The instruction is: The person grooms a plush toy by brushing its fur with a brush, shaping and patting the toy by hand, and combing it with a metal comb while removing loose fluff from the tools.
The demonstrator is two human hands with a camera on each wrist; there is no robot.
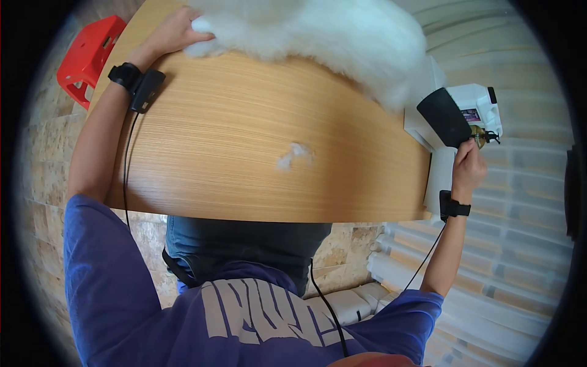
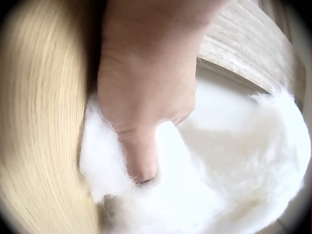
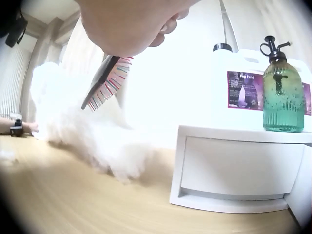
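A white, long-haired animal (image 1: 354,43) spreads across the far part of the wooden table (image 1: 232,134); its head does not show. At the far left my left hand (image 1: 177,30) grips a furry part of it. In the left wrist view the thumb of that left hand (image 2: 146,92) presses into the white fur (image 2: 185,185). Off the table's right side, my right hand (image 1: 469,168) holds a black hairbrush (image 1: 443,116) by its handle. Coloured bristles on the brush (image 3: 109,80) show in the right wrist view, raised near the fur (image 3: 97,141).
A loose tuft of white hair (image 1: 296,156) lies mid-table. At the right, a white drawer unit (image 3: 234,165) carries a green spray bottle (image 3: 283,102) and a white jug labelled Fog Fluid (image 3: 243,90). Beyond the table's left edge stands a red stool (image 1: 92,55).
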